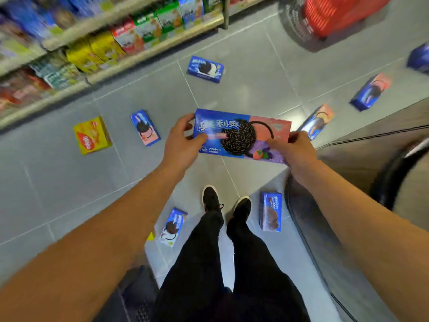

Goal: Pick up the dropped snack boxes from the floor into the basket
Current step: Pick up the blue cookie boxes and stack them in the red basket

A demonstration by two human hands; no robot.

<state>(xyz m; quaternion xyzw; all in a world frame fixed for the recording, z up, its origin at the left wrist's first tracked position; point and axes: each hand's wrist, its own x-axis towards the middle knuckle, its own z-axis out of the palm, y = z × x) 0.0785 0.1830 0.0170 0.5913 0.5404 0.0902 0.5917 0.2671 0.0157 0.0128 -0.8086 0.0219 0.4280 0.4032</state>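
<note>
held box: blue-and-pink Oreo box (241, 133) at frame centre, above the floor (243, 89) | left hand (180, 141) grips its left end | right hand (292, 149) pinches its lower right edge | red basket (336, 15) upper right | other boxes scattered on floor

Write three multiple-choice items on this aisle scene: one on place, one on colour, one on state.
1. The red plastic shopping basket stands:
A. top right, on the floor
B. between the shoes
C. on a shelf

2. The lone box by the lower shelf, left of the hands, is:
A. green
B. yellow
C. white

3. The blue-and-pink Oreo box is:
A. on the floor
B. in the basket
C. held by both hands

Answers: A, it sits on the far tiles; B, the yellow cardboard box lies there; C, left hand and right hand grip its ends.
</note>
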